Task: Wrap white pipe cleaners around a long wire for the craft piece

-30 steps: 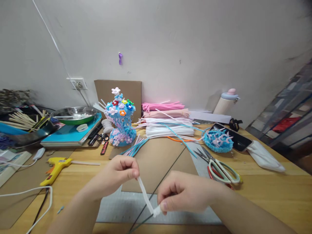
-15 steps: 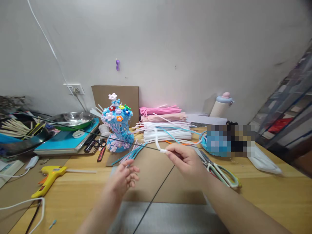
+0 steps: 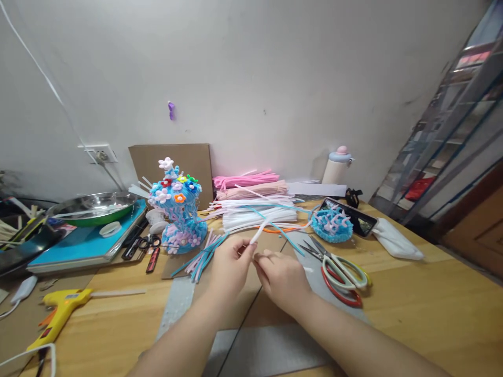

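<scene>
Above the cardboard sheet [image 3: 239, 309] | left hand [image 3: 230, 267] pinches white pipe cleaner [image 3: 260, 232] at its lower end | right hand [image 3: 283, 278] closed beside it, fingertips touching | scissors [image 3: 341, 267] just right | stick angles up toward white bundle [image 3: 255, 214]

My left hand [image 3: 230, 267], open and empty half a second ago, has come up beside my right hand [image 3: 281, 277]; both now pinch the white pipe cleaner [image 3: 260, 232] together.

left hand [image 3: 230, 269] | right hand [image 3: 283, 280] | bare forearms (no sleeves, no rings)
</scene>
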{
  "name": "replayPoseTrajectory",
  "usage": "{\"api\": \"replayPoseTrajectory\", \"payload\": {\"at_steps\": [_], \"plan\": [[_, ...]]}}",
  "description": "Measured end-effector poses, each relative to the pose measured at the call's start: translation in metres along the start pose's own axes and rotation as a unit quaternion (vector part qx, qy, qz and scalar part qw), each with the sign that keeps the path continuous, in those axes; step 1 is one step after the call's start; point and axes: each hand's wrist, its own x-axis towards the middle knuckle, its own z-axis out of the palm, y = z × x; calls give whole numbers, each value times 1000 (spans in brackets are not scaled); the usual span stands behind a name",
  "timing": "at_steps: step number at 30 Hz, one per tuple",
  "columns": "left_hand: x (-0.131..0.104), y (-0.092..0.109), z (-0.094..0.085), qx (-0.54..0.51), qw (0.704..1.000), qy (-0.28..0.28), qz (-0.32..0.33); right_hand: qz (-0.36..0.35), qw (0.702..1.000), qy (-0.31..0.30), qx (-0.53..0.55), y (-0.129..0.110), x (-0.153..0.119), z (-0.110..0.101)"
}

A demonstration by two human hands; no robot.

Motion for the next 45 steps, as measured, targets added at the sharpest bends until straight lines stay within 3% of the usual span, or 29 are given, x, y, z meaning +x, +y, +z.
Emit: {"api": "replayPoseTrajectory", "payload": {"at_steps": [4,8,11,14,16,18,23,24,26,29,33,36,41,45], "plan": [[-9,-10,-1,-2,997,59,52,67,997,-7,48,-5,6,-4],[-31,-18,-4,-60,993,61,78,109,987,-16,120,-5,10,-9],[-43,-23,-9,-127,991,39,23,128,971,-26,200,-3,7,-6],[-48,-27,-18,-204,978,0,-52,153,921,-36,356,0,0,-2],[-50,-30,-25,-301,948,-27,-104,172,870,-51,459,-1,-4,-3],[-52,-33,-29,-391,907,-45,-151,208,798,-93,558,-3,-7,-9],[-55,-35,-32,-493,834,-36,-245,258,532,-278,757,-10,-13,-28],[-55,-34,-31,-509,820,-33,-261,257,493,-297,776,-11,-14,-29],[-57,-32,-29,-525,805,-31,-276,254,451,-304,800,-11,-16,-27],[-58,-30,-28,-529,802,-36,-276,248,457,-264,813,-12,-19,-20],[-59,-29,-29,-522,807,-47,-272,269,521,-189,787,-18,-20,-12],[-60,-30,-30,-513,814,-59,-267,299,546,-155,767,-21,-20,-11],[-60,-32,-29,-509,817,-53,-267,313,552,-155,758,-23,-22,-8],[-60,-33,-27,-512,815,-48,-267,303,534,-154,774,-24,-24,-7]]}}
